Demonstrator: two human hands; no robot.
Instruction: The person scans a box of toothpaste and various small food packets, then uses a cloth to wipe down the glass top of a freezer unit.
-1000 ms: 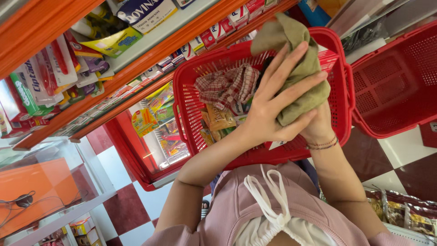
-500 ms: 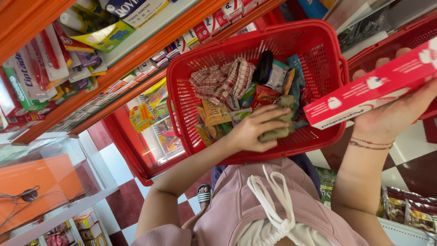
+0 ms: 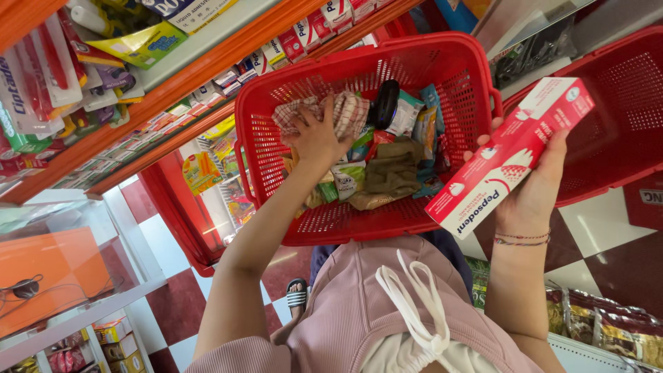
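Shelves: at the upper left of the frame ran the orange-edged shelves (image 3: 173,83), crowded with boxed tubes and small packets.
Glass case: at the lower left stood a clear display case (image 3: 62,269) with an orange panel behind it.
Floor: under me were maroon and white checked tiles (image 3: 173,304), and one sandalled foot (image 3: 297,295) showed near the lower middle.
Left hand: my left hand (image 3: 316,137) was inside the basket at centre frame, fingers spread and bent, pressing down on the checked cloth (image 3: 342,114); I could not tell whether I had it pinched or only lay on it.
Red basket: the red plastic basket (image 3: 276,103) filled the upper middle of the frame, its mesh wall tilted toward me.
Basket contents: beside the cloth lay a dark round lid (image 3: 385,103), an olive-green folded cloth (image 3: 394,169) and several coloured packets (image 3: 349,176), all touching one another.
Clothing: my pink top with its white drawstring (image 3: 414,311) took the lower middle.
Right hand: my right hand (image 3: 528,186) was at centre right, outside the basket's rim, palm partly open with fingers curled round the box from beneath.
Toothpaste box: the long red and white toothpaste box (image 3: 511,155) lay slanted across that palm, its upper end toward the upper right.
Second basket: another red basket (image 3: 621,117) sat at the far right, just beside the first.
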